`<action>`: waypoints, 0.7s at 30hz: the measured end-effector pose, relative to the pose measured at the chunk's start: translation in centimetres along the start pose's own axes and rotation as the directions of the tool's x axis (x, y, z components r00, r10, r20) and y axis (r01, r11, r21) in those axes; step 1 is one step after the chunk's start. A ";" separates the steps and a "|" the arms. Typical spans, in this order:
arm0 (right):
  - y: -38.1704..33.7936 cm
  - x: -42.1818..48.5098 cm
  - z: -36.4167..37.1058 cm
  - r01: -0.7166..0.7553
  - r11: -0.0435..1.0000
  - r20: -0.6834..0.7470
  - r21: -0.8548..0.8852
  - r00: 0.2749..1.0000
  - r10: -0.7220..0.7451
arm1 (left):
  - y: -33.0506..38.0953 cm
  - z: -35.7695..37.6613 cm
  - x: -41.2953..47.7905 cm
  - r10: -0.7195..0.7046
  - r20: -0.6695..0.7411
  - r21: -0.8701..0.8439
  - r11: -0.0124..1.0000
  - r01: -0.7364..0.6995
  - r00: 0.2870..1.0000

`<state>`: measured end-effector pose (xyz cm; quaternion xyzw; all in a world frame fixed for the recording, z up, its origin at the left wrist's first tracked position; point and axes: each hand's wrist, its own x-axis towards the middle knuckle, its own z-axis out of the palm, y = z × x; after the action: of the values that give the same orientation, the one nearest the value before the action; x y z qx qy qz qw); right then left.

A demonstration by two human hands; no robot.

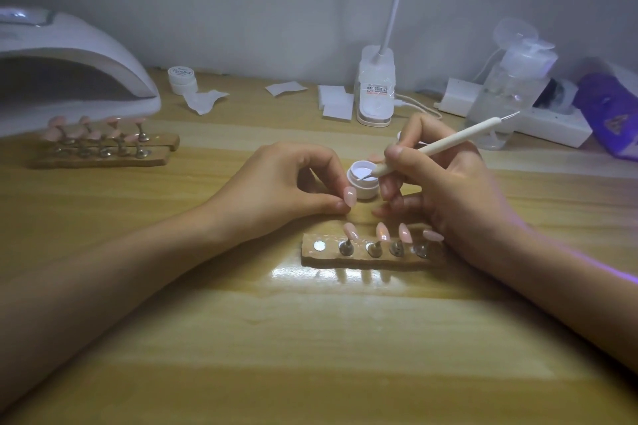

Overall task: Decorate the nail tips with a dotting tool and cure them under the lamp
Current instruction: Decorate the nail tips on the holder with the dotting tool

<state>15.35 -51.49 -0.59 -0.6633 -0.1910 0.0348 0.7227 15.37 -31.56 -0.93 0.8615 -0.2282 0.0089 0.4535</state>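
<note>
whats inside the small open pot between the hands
The small pot holds white gel; the metal tip of the dotting tool, gripped by the right hand, reaches into it. The pot's near wall hides how deep the gel goes.

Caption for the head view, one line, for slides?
Head view: right hand dips a dotting tool into an open white pot; left hand pinches a pink nail tip beside it.

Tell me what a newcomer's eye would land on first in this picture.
At mid-table the right hand grips a white dotting tool, its tip down in a small open jar, while the left hand pinches a pink nail tip beside that jar. Just in front lies a wooden holder with four more tips and one bare spot. The white curing lamp sits far left.
</note>
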 end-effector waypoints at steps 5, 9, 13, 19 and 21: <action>0.3 0.2 0.1 -0.007 0.999 0.028 -0.034 1.000 0.008 | 0.0 0.0 0.0 0.010 0.005 -0.012 1.000 -0.009 1.000; 0.4 0.2 0.1 -0.001 0.998 0.050 -0.058 0.999 0.004 | 0.0 0.0 -0.1 0.017 -0.002 -0.013 1.000 -0.017 1.000; 0.4 0.3 0.1 -0.007 0.996 0.054 -0.092 0.998 0.012 | 0.0 0.0 -0.1 0.017 -0.004 -0.012 1.000 -0.017 1.000; 0.4 0.2 0.1 -0.011 0.994 0.050 -0.110 0.999 0.017 | 0.0 0.1 -0.1 0.024 -0.006 -0.007 1.000 -0.024 1.000; 0.4 0.2 0.1 -0.014 0.994 0.047 -0.110 0.999 0.019 | 0.0 0.1 0.0 0.026 -0.007 -0.005 1.000 -0.026 1.000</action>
<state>15.62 -51.28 -0.91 -0.7025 -0.2047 0.0463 0.6801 15.32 -31.60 -1.00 0.8572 -0.2379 0.0172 0.4564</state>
